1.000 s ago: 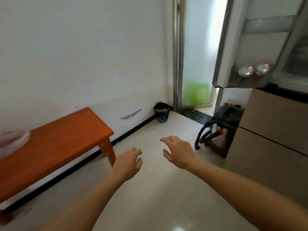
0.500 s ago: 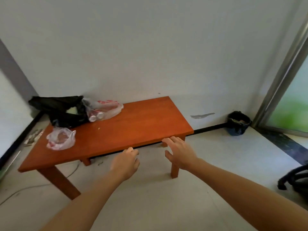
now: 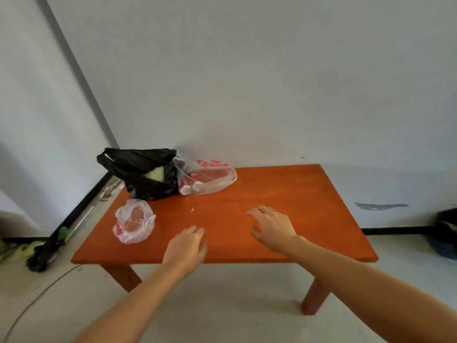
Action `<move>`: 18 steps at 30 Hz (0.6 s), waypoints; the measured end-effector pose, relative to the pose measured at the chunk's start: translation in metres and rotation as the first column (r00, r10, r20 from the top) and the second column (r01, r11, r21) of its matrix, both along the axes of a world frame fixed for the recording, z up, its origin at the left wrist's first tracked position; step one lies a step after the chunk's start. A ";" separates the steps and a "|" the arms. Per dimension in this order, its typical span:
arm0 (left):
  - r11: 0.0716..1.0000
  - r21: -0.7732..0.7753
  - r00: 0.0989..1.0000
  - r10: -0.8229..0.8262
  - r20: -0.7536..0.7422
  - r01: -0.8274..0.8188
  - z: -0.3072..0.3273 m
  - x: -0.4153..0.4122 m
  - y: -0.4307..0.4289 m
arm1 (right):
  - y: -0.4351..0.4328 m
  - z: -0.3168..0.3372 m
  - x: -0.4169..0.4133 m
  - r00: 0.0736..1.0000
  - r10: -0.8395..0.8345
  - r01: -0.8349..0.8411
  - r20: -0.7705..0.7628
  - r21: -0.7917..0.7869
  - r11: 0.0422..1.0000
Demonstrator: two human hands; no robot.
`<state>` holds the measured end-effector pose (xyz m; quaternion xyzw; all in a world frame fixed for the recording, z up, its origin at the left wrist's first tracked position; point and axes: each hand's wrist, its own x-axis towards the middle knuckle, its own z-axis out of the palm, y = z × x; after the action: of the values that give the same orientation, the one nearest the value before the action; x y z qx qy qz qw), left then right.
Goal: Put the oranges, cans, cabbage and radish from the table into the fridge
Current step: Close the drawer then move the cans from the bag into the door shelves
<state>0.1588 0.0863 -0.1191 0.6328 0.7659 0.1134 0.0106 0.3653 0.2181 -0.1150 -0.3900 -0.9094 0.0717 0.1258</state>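
A low orange wooden table (image 3: 284,194) stands against the wall. At its back left a black bag (image 3: 141,172) shows pale green cabbage (image 3: 156,173) inside. Beside it lies a clear bag with red print (image 3: 210,177) holding cans (image 3: 190,187), their silver ends facing me. A smaller clear bag (image 3: 134,222) sits near the left front; it looks crumpled and its contents are unclear. My left hand (image 3: 186,248) hovers over the front edge, fingers loosely curled, holding nothing. My right hand (image 3: 272,225) is spread above the tabletop, also holding nothing. No fridge is in view.
A dark bin (image 3: 445,231) stands on the floor at the right by the wall. Green and black clutter (image 3: 42,248) lies on the floor at the left. A cable (image 3: 32,300) runs across the pale floor.
My view has swung left from the fridge and doorway to face the table. The table and bags now sit centred and closer, and both hands reach over its front part.
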 end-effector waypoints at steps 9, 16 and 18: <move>0.997 -0.009 0.997 0.075 -0.003 -0.075 -0.023 -0.126 0.064 | 0.077 -0.035 -0.136 0.992 0.115 -0.113 0.051 -0.041 0.993; 0.999 0.029 0.999 -0.032 -0.019 0.033 -0.017 -0.238 0.157 | 0.142 -0.047 -0.237 0.998 0.000 0.004 0.057 -0.075 0.997; 0.996 0.054 0.997 -0.069 -0.042 0.071 -0.011 -0.269 0.187 | 0.159 -0.050 -0.260 0.998 -0.035 0.039 0.052 -0.084 0.996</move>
<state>-0.1102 0.2733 -0.1299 0.6615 0.7398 0.1217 -0.0184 0.1050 0.3771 -0.1649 -0.4133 -0.9011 0.0981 0.0873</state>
